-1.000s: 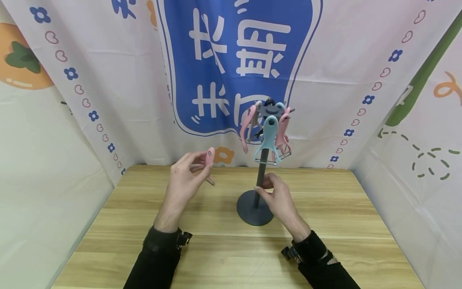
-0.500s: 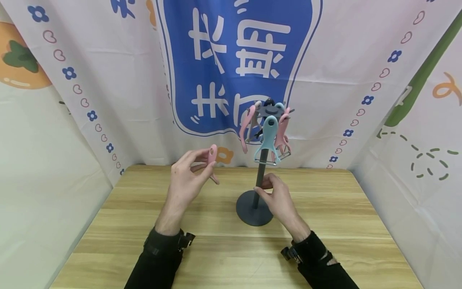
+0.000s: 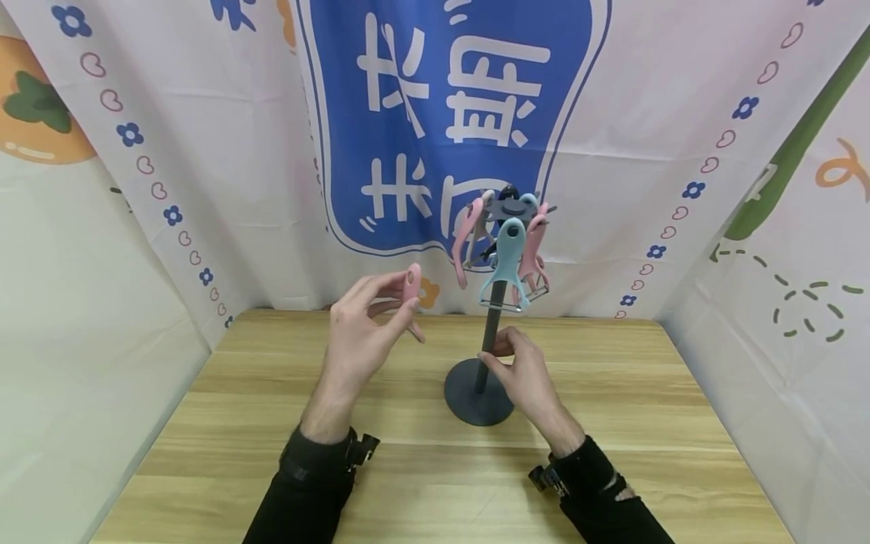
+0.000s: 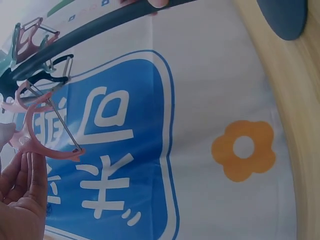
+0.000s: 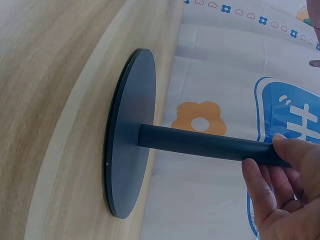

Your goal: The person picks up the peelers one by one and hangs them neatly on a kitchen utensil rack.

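Note:
In the head view my left hand [image 3: 360, 329] pinches a pink peeler [image 3: 411, 282] by its handle, raised left of a dark stand [image 3: 491, 329]. The left wrist view shows the Y-shaped head and metal blade of this pink peeler [image 4: 45, 150] between thumb and fingers. My right hand [image 3: 525, 372] grips the stand's pole low down, thumb on one side and fingers on the other. On the stand's top hang several peelers: a light blue peeler [image 3: 508, 253] in front, a pink peeler [image 3: 533, 245] at right, another pink peeler [image 3: 465, 238] at left, and others partly hidden behind.
The stand's round base [image 5: 132, 145] rests flat on the wooden table [image 3: 435, 483]. Behind it hangs a printed cloth [image 3: 258, 189] with a blue panel, and more cloth closes off both sides. Short hooks stick out around the stand's top [image 3: 513, 208].
My left hand has moved to the right and slightly up with the pink peeler, closer to the stand. The right hand and the stand have stayed in place.

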{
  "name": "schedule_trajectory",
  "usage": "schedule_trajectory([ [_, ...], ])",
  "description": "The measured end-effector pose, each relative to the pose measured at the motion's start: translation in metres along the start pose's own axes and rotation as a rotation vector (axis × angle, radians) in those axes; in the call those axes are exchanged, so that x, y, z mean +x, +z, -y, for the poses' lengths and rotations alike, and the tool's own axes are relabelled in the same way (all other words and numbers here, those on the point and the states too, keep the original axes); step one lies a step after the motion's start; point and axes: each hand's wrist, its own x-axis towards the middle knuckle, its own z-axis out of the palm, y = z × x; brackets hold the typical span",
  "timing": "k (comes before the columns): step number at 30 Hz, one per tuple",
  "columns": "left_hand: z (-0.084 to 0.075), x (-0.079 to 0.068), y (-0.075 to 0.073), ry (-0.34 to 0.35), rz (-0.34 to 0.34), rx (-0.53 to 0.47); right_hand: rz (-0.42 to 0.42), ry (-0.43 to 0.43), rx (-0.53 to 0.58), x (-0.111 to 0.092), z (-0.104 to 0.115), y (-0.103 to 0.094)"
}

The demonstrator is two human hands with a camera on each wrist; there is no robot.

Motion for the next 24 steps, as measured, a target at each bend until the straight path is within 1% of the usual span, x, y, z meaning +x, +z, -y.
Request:
schedule_trajectory([
  [4,-0.008,0.003,0.004,0.019,-0.001,0.001,-0.001,-0.001,-0.001,0.000,0.000,0.000],
  [13,-0.024,0.010,0.013,0.070,-0.004,-0.045,0.007,0.013,-0.005,0.000,0.001,-0.001],
  [24,-0.037,0.016,0.022,0.107,0.013,-0.050,0.010,0.013,0.007,0.001,0.001,0.000],
])
